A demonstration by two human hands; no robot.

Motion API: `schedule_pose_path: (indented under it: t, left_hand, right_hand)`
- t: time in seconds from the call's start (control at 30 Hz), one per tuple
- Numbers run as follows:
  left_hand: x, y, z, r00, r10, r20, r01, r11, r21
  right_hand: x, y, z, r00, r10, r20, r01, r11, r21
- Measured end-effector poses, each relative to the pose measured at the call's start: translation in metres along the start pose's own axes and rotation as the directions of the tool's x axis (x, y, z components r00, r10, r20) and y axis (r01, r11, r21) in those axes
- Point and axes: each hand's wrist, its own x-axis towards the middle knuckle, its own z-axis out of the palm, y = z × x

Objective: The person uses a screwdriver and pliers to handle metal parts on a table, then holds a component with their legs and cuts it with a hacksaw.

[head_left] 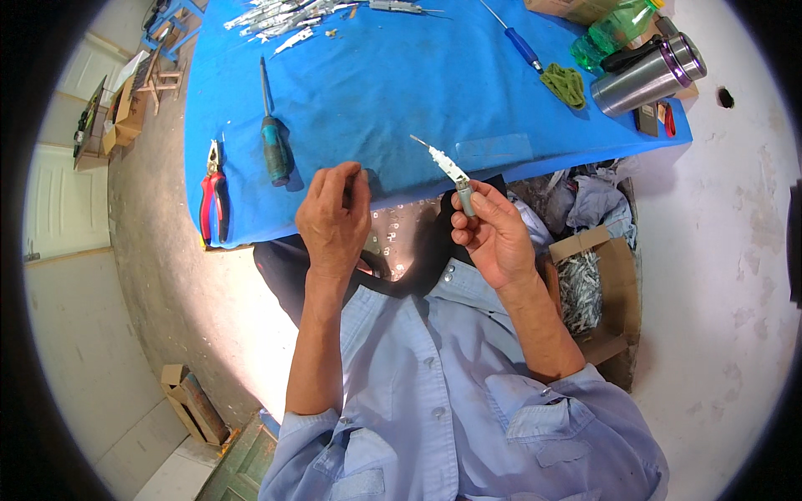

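My right hand (499, 238) grips a slim white-and-grey motor assembly (452, 169) by its grey cylindrical end, between thumb and fingers. It tilts up to the left, and a thin metal shaft sticks out of its white end. Just left of it, above the table's near edge, my left hand (332, 221) has its fingers curled and pressed together. Whatever they may hold is hidden. Beyond the left hand, a screwdriver (275, 150) with a dark teal handle lies on the blue-covered table (376, 92). Red-handled pliers (215, 196) rest near the table's left corner.
At the far edge is a pile of similar white parts (288, 17). A blue screwdriver (523, 48), green cloth (564, 86), green bottle (614, 37) and steel flask (643, 79) sit at right. Below the table's right side stands a cardboard box (618, 288) of small parts.
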Motion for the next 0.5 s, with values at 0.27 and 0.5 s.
schedule_pose_path:
  t: [0.27, 0.5]
  left_hand:
    - [-0.001, -0.002, 0.001, 1.000, -0.002, 0.001, 0.002, 1.000, -0.012]
    - [-0.001, -0.002, 0.001, 1.000, 0.006, -0.007, -0.006, 1.000, -0.003]
  right_hand:
    - [0.000, 0.000, 0.000, 0.998, 0.066, -0.006, -0.065, 0.996, 0.059]
    - [-0.007, 0.005, 0.023, 0.877, -0.481, 0.013, 0.390, 0.695, -0.603]
